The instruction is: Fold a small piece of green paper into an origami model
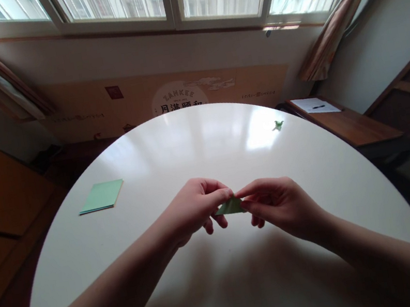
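A small piece of folded green paper [231, 206] is held up above the table, between my two hands. My left hand [202, 202] pinches its top left part with thumb and forefinger, the other fingers curling below. From the right, my right hand [276, 203] grips the paper's right edge between thumb and fingertips. The paper shows a roughly triangular outline with a straight lower edge. Parts of it are hidden behind my fingers.
A stack of square light-green paper [102, 196] lies at the left of the round white table [166, 296]. Near the far right edge stands a small green folded paper bird [278, 124]. Beyond, a wooden side table [360, 122] bears a white sheet [313, 105] with a pen.
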`<action>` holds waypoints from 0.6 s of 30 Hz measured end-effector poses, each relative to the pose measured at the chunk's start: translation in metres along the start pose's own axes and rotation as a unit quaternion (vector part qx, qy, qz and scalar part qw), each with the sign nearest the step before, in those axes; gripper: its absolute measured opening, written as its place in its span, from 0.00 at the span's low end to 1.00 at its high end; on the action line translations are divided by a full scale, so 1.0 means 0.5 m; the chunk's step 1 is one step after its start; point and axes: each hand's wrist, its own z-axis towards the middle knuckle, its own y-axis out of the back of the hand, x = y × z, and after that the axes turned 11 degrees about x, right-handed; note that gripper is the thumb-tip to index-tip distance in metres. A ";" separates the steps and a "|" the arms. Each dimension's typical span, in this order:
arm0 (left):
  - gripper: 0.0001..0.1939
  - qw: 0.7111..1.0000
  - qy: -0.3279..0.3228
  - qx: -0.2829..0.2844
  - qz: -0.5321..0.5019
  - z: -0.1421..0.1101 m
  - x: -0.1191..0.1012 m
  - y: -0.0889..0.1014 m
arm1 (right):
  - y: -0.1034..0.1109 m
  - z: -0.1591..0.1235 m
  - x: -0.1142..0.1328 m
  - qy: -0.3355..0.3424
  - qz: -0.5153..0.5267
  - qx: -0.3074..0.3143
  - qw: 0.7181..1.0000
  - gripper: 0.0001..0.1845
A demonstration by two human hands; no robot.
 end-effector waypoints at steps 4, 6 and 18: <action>0.08 1.000 -0.002 0.003 -0.005 0.000 0.000 0.001 | 0.001 -0.001 -0.001 0.000 -0.005 -0.002 1.000 0.07; 0.09 1.000 -0.006 0.008 -0.005 0.000 -0.001 0.001 | 0.001 -0.001 0.000 0.001 -0.002 -0.005 1.000 0.07; 0.10 0.998 -0.052 0.012 0.037 -0.001 0.006 0.001 | -0.004 0.001 0.013 -0.037 0.084 0.003 0.996 0.08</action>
